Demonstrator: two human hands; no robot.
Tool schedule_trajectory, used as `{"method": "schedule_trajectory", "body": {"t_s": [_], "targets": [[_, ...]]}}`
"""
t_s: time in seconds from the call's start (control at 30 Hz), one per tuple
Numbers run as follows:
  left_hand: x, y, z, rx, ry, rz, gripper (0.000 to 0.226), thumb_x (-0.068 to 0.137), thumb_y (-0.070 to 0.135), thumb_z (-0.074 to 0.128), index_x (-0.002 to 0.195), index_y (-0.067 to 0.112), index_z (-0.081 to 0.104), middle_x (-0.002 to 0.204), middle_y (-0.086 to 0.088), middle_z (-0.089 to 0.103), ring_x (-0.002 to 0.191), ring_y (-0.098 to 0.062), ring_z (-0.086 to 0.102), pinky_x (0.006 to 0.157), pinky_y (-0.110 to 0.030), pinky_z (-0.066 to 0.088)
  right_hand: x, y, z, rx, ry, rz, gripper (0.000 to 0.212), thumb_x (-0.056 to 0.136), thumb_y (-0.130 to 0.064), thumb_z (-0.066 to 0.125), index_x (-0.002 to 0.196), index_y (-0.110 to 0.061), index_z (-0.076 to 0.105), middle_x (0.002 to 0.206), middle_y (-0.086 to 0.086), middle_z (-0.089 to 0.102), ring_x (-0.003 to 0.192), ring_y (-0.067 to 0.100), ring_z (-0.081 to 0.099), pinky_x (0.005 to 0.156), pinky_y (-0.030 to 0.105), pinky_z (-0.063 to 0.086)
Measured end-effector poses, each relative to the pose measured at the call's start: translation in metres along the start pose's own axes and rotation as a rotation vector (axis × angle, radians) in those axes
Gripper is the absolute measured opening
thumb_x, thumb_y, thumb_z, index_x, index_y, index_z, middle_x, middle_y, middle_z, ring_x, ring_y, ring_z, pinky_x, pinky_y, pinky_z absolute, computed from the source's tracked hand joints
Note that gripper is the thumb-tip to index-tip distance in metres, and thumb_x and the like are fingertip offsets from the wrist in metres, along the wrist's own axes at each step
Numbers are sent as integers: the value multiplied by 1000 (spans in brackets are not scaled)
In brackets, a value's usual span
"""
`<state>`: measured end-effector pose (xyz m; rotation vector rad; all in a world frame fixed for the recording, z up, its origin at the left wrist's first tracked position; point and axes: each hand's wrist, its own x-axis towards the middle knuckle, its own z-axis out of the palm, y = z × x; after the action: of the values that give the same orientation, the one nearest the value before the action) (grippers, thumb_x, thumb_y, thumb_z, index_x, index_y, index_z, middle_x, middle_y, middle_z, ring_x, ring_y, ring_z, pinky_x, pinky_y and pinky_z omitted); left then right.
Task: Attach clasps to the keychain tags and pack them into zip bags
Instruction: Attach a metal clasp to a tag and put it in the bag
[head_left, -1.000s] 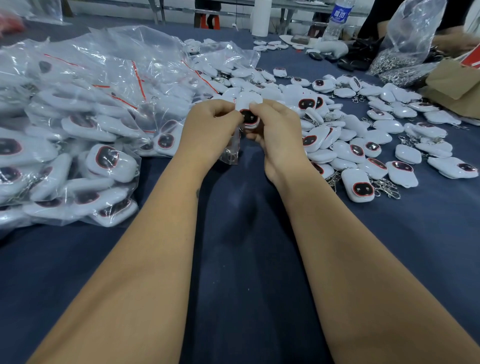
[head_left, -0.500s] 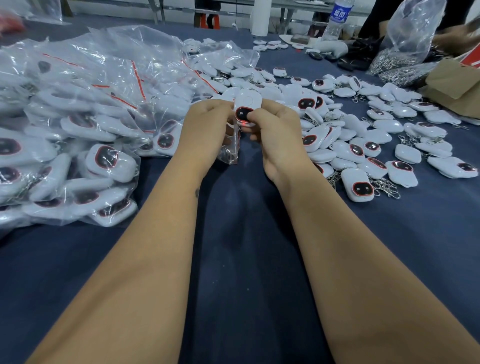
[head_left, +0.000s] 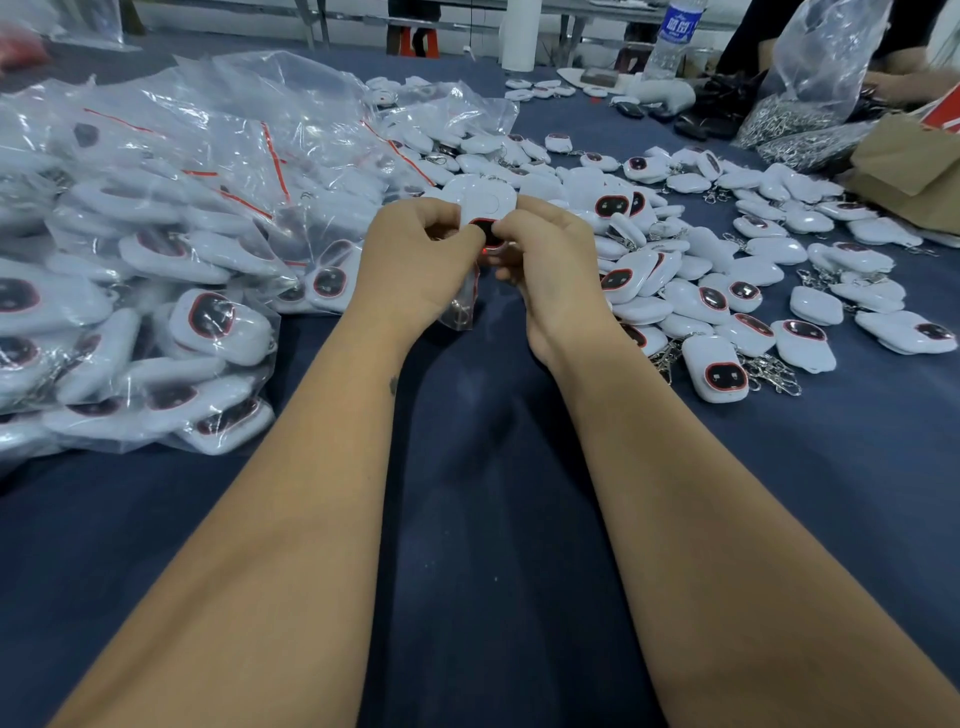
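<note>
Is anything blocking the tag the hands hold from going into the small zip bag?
Nothing visible blocks it. Left hand and right hand pinch the tag directly above the zip bag, which hangs between the hands; whether its mouth is open is hidden.

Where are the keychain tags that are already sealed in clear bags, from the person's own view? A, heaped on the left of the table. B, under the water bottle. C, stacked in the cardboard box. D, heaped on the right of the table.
A: the bagged tags lie piled to the left of both hands, while the loose tags are spread on the right.
</note>
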<state>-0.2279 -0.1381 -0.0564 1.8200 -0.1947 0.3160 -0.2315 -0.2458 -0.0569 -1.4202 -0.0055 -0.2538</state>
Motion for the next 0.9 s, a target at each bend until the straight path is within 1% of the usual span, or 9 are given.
{"method": "schedule_trajectory", "body": {"t_s": [0.1,0.2,0.33,0.47,0.6,0.7,0.77,0.83,0.9], "targets": [[-1,1,-1,20,-15,13,21,86,10,62,69,17,69,63,0,56,57,-9,44,58,-22,38,0,0,0,2,30,-10,27,90,-3,56,68,-17,61,69,2,60,62,13,51,58,24,40],[0,2,-4,-74,8,-19,26,85,12,65,65,28,70,59,8,61,56,-6,51,61,-23,45,-1,0,1,66,79,-8,15,93,-4,57,82,-15,59,75,1,63,63,12,56,56,22,43],[1,4,-8,-184,59,-64,16,84,6,70,82,21,71,65,6,62,53,-3,54,50,-17,46,-1,-3,0,127,132,-8,19,90,0,55,81,-16,57,73,0,62,62,11,56,53,20,42],[2,5,-12,-182,70,-61,28,80,-3,60,95,20,64,64,3,55,56,-10,53,46,-17,45,-4,-5,1,52,123,-33,26,87,3,53,73,-16,62,54,-11,58,50,1,50,49,12,39],[1,7,-12,-190,91,-45,31,80,-4,55,91,23,64,59,7,53,50,-8,50,47,-18,44,-5,-1,4,-76,57,2,14,79,-2,53,73,-9,64,70,10,51,69,22,41,66,33,38],[-1,8,-13,-195,71,-27,30,79,-4,55,88,23,65,64,-1,53,51,-9,51,46,-18,42,-5,1,5,-149,78,-15,10,85,-5,65,90,-14,65,85,10,68,77,22,62,78,36,51],[-2,9,-13,-198,76,-20,28,79,-3,56,86,22,66,64,0,54,50,-6,52,44,-17,41,-3,3,4,-116,78,-21,16,87,-6,70,98,-12,61,97,17,70,86,25,67,85,37,54],[-2,11,-14,-208,94,-22,29,80,-3,55,83,23,67,66,1,56,49,-7,52,43,-17,40,-4,3,5,-126,16,-45,15,89,2,65,104,-1,65,99,22,70,88,28,67,90,42,56],[-1,10,-14,-220,109,-24,29,81,-4,54,82,22,66,66,1,57,48,-9,51,44,-18,41,-6,4,5,-219,-93,-81,24,86,13,55,104,5,70,100,24,72,94,33,69,94,48,54]]}}
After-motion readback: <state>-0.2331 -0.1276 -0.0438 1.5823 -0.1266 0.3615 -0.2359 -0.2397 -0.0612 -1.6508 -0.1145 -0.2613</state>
